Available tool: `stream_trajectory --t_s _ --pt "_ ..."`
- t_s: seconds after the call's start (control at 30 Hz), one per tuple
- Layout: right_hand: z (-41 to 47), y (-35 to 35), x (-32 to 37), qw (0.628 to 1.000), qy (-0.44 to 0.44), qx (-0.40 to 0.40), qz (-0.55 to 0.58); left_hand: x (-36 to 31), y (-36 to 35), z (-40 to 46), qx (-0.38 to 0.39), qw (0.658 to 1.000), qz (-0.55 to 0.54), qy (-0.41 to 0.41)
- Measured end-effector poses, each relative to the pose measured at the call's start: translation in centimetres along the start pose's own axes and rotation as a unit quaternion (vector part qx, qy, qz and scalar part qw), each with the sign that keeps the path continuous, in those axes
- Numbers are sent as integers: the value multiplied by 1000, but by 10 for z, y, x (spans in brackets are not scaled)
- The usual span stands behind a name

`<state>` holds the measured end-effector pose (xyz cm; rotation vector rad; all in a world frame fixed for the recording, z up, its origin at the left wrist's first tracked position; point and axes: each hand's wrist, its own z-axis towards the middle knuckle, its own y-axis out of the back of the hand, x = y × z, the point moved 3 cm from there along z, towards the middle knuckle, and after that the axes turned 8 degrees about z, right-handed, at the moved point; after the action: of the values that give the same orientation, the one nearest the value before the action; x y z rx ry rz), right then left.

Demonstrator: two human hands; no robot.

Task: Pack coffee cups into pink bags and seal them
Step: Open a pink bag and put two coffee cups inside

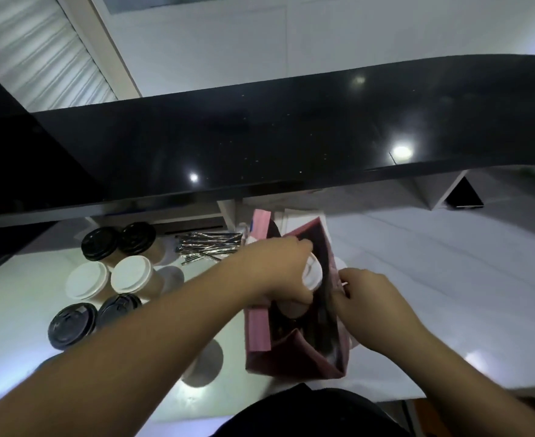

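Seen from above at a white counter point(417, 279): an open pink bag point(294, 351) standing upright near the counter's front edge, mouth spread wide and dark inside. Left hand point(278, 269) reaching over the bag's left rim, fingers and thumb wrapped around a white-lidded cup point(312, 272) held in the bag's mouth, partly down inside. Right hand point(367, 301) at the bag's right rim, fingertips pinching the edge of the paper and holding it outward. Left of the bag, six more cups grouped on the counter: two with black lids point(118, 241) farthest back, two with white lids point(110, 279) in the middle, two with black lids point(92, 320) nearest the front. Behind those and just left of the bag's far corner, a loose bundle of shiny wrapped straws point(207, 247). Beyond the bag, a glossy black shelf point(291, 143) running across the full width, ceiling lights mirrored in its surface.
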<state>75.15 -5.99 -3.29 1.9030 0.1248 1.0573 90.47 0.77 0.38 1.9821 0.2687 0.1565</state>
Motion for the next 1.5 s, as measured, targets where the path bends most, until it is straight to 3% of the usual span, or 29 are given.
stream_trajectory --t_s 0.27,0.47,0.73,0.9,0.97,1.0,1.1,1.2,1.27,1.4,1.5 --pt "0 3 -7 1000 -13 12 1 -7 -47 50 0 998 41 47" --pt "2 2 -9 1000 -18 9 2 -10 -68 72 130 988 38 75" --pt "0 -4 1 1000 -13 20 7 -1 -89 102 160 980 -15 121" --pt "0 -2 -1 1000 -13 10 8 -11 -76 94 170 981 29 92" --pt "-1 1 -4 1000 -10 6 9 -22 -56 77 183 980 63 37" --pt "-1 2 -5 1000 -6 1 10 -27 -42 69 164 984 73 -3" --pt "0 6 -6 1000 9 -11 3 -23 6 31 -25 995 1 -94" --pt "0 7 -6 1000 17 1 6 14 35 -20 -199 967 -134 -87" --pt "0 6 -4 1000 11 19 10 52 25 -51 -239 957 -160 -30" --pt "4 4 0 1000 8 20 4 114 -43 -100 -103 986 -105 84" --pt "10 2 3 999 -2 32 10 131 -97 -130 2 992 -39 121"
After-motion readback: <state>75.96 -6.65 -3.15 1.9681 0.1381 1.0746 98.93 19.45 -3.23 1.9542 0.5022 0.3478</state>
